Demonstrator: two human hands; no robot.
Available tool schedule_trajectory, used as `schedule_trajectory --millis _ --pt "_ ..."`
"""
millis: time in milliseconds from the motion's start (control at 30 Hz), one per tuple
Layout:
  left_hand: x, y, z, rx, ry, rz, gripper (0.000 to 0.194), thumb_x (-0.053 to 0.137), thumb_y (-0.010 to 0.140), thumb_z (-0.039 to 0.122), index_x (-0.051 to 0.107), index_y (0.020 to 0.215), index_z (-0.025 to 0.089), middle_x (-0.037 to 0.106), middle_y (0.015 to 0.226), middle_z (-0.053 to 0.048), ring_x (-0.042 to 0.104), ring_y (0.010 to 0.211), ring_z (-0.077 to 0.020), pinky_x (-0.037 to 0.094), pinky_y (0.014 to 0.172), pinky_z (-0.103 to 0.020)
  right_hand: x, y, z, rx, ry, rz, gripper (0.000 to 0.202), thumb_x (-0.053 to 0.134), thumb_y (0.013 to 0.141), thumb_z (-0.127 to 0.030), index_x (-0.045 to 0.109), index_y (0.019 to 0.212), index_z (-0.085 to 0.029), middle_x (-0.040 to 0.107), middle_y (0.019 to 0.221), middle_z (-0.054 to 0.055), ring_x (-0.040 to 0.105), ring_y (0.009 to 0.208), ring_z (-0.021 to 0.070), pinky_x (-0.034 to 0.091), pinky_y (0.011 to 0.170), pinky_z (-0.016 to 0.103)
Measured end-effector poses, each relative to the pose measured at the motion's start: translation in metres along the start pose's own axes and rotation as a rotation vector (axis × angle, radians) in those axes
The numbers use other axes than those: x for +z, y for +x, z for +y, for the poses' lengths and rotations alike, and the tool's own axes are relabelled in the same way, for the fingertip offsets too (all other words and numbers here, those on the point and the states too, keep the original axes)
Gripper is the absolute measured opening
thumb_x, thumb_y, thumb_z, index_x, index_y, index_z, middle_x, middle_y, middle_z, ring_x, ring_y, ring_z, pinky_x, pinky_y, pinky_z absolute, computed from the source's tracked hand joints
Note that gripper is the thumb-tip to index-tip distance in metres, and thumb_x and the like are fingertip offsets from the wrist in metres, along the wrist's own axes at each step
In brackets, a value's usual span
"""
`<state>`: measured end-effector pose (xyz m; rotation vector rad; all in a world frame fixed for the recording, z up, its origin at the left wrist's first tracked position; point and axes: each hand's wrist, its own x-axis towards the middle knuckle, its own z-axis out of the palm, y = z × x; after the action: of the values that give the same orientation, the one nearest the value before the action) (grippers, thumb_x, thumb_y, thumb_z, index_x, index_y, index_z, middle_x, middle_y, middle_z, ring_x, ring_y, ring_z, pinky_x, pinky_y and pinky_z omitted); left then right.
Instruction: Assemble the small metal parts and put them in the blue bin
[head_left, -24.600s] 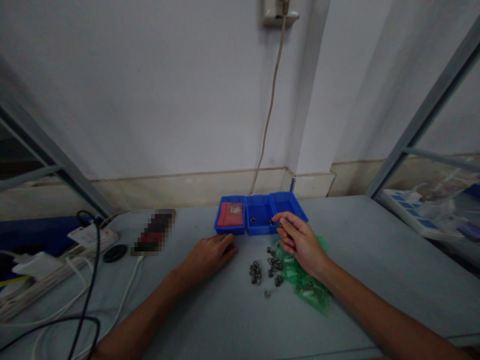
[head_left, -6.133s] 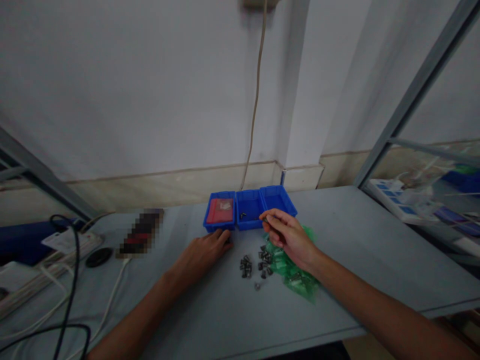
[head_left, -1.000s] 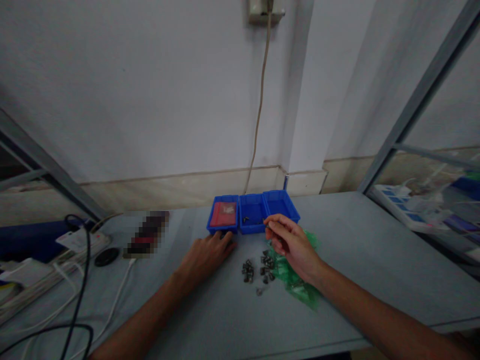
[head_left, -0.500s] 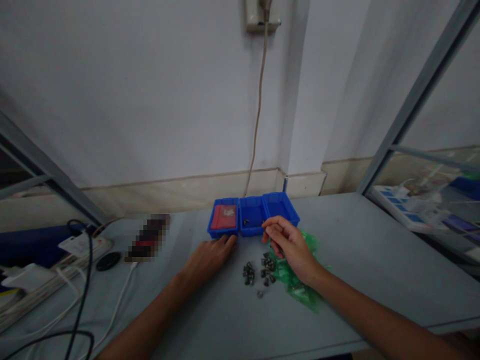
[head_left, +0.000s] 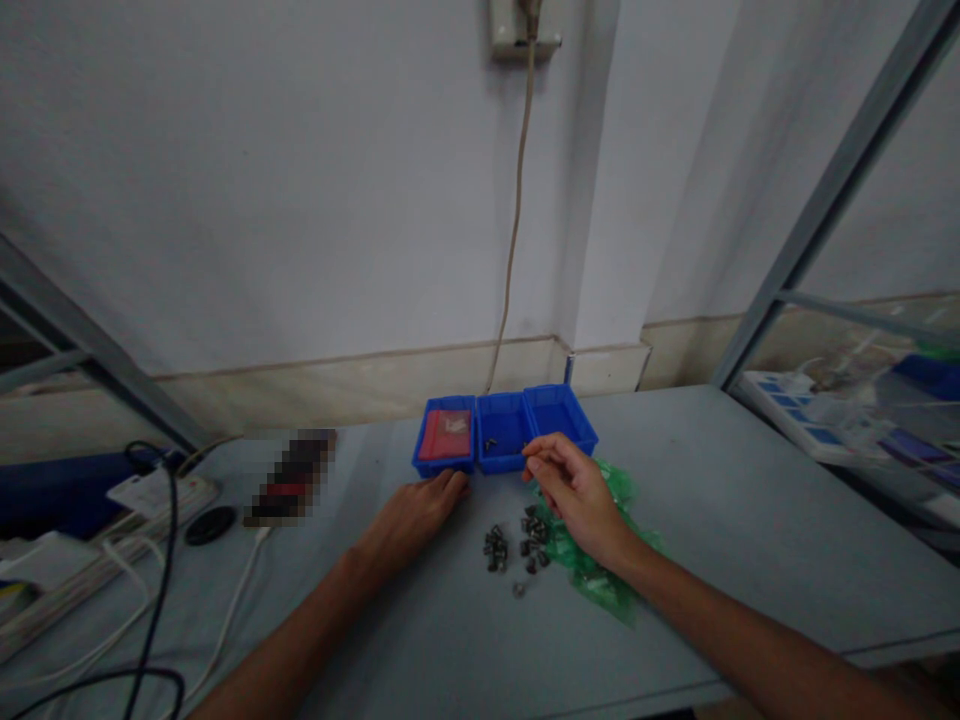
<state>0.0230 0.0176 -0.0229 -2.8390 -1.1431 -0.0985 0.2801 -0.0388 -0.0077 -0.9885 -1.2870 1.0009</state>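
Observation:
My left hand (head_left: 421, 508) rests on the table, its loosely bent fingers against the front of the left blue bin (head_left: 444, 468). In that bin lies a red packet (head_left: 444, 437) with a clear window. My right hand (head_left: 574, 492) hovers in front of the middle blue bin (head_left: 501, 463), thumb and fingertips pinched; whatever is between them is too small to make out. A few small metal screws (head_left: 490, 442) lie in the middle bin. Below my hands are two small piles of dark metal screws, a left pile (head_left: 495, 549) and a right pile (head_left: 534, 538).
Crumpled green plastic (head_left: 611, 590) lies under my right wrist. One small silvery piece (head_left: 519, 590) sits nearer me. A third blue bin (head_left: 559, 408) adjoins on the right. At left are a blurred phone-like item (head_left: 292, 480), a black disc (head_left: 211, 525) and cables (head_left: 161, 580).
My right hand's fingers have shifted slightly, still pinched before the middle bin. My left hand stays by the left bin. The whole view has moved a little.

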Motion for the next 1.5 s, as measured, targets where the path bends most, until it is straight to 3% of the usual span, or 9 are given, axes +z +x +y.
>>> schedule_trajectory --millis 300,667,933,1133,1500 --pt "-0.002 0.002 0.001 -0.067 0.084 -0.044 0.024 0.036 0.114 0.029 0.058 0.12 0.019 0.073 0.11 -0.011 0.075 0.085 -0.024 0.059 0.07 -0.032 -0.001 -0.001 -0.002 -0.013 -0.035 0.01 0.023 0.068 0.1 -0.046 0.067 0.107 -0.025 0.068 0.089 0.003 0.047 0.055 0.0125 0.034 0.047 0.025" --pt "-0.003 0.005 0.009 -0.202 0.158 -0.125 0.034 0.036 0.115 0.042 0.056 0.129 0.019 0.075 0.106 -0.013 0.078 0.088 -0.0311 0.06 0.069 -0.036 0.001 -0.003 0.001 0.011 -0.046 -0.027 0.025 0.065 0.101 -0.047 0.066 0.109 -0.023 0.068 0.093 0.003 0.045 0.053 0.0106 0.03 0.046 0.025" --pt "-0.005 0.004 0.006 -0.117 0.14 -0.142 0.029 0.034 0.115 0.029 0.056 0.131 0.018 0.075 0.111 -0.013 0.077 0.091 -0.0303 0.061 0.071 -0.038 0.001 -0.002 -0.001 0.024 -0.001 -0.051 0.024 0.064 0.102 -0.046 0.064 0.109 -0.023 0.067 0.085 0.001 0.043 0.052 0.0104 0.03 0.044 0.023" --pt "-0.01 0.0 0.003 -0.042 0.107 -0.147 0.024 0.04 0.11 0.013 0.054 0.127 0.018 0.074 0.105 -0.011 0.075 0.089 -0.0259 0.059 0.074 -0.034 -0.001 -0.003 0.002 -0.035 -0.093 -0.022 0.022 0.065 0.102 -0.044 0.066 0.111 -0.023 0.068 0.094 0.003 0.047 0.056 0.0109 0.035 0.048 0.024" --pt "-0.003 -0.003 -0.001 0.01 0.054 -0.039 0.014 0.041 0.111 0.016 0.054 0.115 0.018 0.073 0.099 -0.008 0.073 0.081 -0.0228 0.056 0.069 -0.031 0.0 -0.003 0.001 -0.024 -0.088 -0.015 0.024 0.064 0.102 -0.045 0.065 0.112 -0.023 0.068 0.095 0.003 0.054 0.064 0.0136 0.034 0.051 0.026"
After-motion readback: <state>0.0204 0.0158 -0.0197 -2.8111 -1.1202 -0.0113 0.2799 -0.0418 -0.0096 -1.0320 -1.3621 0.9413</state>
